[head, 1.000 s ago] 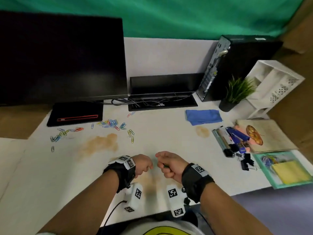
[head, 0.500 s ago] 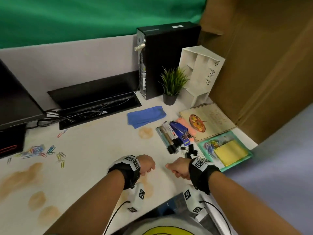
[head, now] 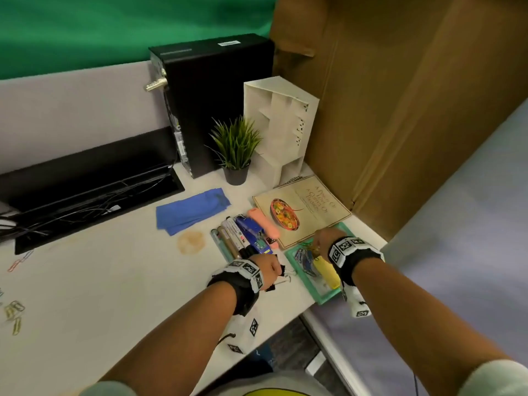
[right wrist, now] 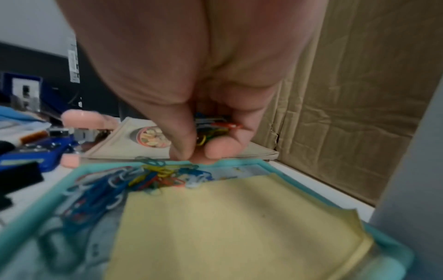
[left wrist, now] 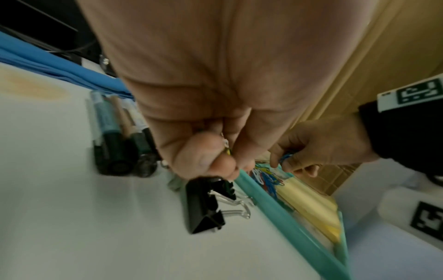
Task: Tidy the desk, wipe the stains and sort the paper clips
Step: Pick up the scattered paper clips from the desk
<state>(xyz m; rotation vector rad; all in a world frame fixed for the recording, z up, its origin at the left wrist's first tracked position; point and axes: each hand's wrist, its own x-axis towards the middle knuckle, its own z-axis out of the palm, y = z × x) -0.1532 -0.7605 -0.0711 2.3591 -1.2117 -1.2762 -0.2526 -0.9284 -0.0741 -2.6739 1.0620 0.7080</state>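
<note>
Holding now: right hand [right wrist: 191, 106] curls its grip round a bunch of paper clips [right wrist: 213, 128] just above the teal tray [head: 328, 300], at the counter's [head: 114, 281] corner.
Left hand [left wrist: 203, 117]: fingers curled, pinching a few clips beside the tray.
Handling: likely light, springy wire, slippery, prone to tangling.
Hold: bunch them in curled fingers.

Bare forearms with pale green short sleeves at the lower edge. Black wrist strap behind each of left hand [head: 267, 267] and right hand [head: 324, 241], topped by white blocks printed with black square fiducial markers. White camera housings under both wrists, likewise marked; thin black cable trailing from the left unit.
</note>
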